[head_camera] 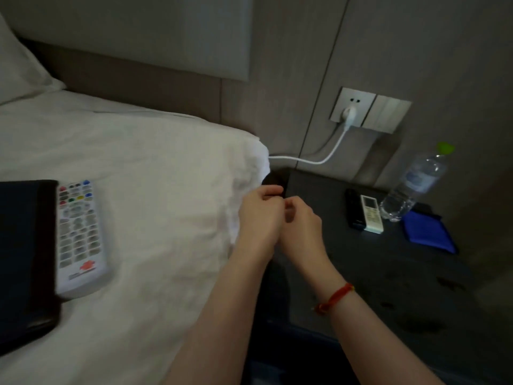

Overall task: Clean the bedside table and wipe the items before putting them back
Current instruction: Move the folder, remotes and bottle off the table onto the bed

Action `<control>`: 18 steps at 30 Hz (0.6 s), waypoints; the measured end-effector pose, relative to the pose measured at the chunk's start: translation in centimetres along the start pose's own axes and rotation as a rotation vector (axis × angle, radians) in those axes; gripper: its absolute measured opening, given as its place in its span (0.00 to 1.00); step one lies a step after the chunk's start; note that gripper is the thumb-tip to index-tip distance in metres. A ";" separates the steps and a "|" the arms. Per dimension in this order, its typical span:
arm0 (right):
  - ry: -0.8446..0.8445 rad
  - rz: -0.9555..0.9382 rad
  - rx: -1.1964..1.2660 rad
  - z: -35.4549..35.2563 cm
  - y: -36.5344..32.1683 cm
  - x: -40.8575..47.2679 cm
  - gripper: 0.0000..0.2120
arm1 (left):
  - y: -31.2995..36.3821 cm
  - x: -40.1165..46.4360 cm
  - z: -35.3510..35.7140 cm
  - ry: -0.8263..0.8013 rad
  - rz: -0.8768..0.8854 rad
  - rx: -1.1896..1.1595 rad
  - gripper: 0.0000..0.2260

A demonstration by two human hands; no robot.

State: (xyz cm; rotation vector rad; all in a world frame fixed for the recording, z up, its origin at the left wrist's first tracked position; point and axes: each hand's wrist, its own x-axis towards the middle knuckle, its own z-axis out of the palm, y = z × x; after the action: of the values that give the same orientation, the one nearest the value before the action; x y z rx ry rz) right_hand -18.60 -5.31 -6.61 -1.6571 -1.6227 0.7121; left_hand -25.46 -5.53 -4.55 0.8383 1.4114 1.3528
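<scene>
The dark bedside table (388,273) stands to the right of the bed. On its far part lie a black remote (353,209) and a white air-conditioner remote (371,213) side by side, with a water bottle (408,190) and a folded blue cloth (427,232) to their right. My left hand (259,215) and my right hand (301,226) meet at the table's left edge by the bed corner. Both pinch a small black device (273,183), mostly hidden by the fingers. A white cable (319,162) runs from the wall plug toward it.
A white TV remote (79,237) and a dark folder (25,259) lie on the white bed sheet (152,190) at left. The wall socket and switch panel (369,111) sits above the table. Dark wet-looking spots mark the table's near right part.
</scene>
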 end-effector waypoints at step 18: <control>0.212 0.340 -0.159 -11.4 23.2 12.3 0.20 | -13.2 9.0 21.7 -0.228 0.037 0.626 0.17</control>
State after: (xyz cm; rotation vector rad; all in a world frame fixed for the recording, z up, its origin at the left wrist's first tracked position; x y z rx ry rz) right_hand 5.34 6.41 -17.08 -2.0780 -1.2909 0.5569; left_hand -5.67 7.80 -17.20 1.3797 1.6592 0.7994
